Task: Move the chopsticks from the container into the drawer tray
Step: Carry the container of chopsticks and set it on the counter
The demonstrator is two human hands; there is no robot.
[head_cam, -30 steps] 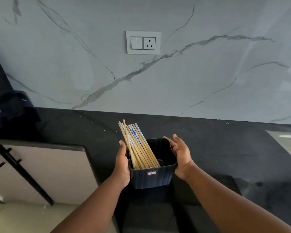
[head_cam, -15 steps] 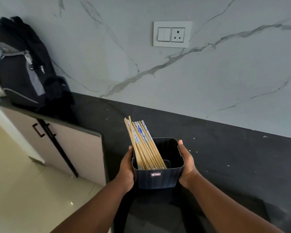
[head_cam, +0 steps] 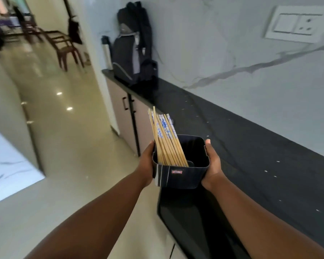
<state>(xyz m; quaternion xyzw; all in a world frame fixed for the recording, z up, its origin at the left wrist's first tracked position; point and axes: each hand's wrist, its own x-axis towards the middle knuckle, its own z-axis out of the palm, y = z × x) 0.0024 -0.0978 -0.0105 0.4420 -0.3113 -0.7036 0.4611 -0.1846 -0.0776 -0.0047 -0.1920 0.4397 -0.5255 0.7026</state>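
Carry step: both hands, left (head_cam: pixel 147 166) and right (head_cam: pixel 212 165), clasp the container (head_cam: pixel 183 176) of chopsticks (head_cam: pixel 165 139); next, locate the unseen drawer tray.

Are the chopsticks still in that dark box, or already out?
Still in. The chopsticks lean inside the box, tips above its rim, with both hands gripping its sides.

Container (head_cam: pixel 183 174) of chopsticks (head_cam: pixel 166 141), seemingly hand-held
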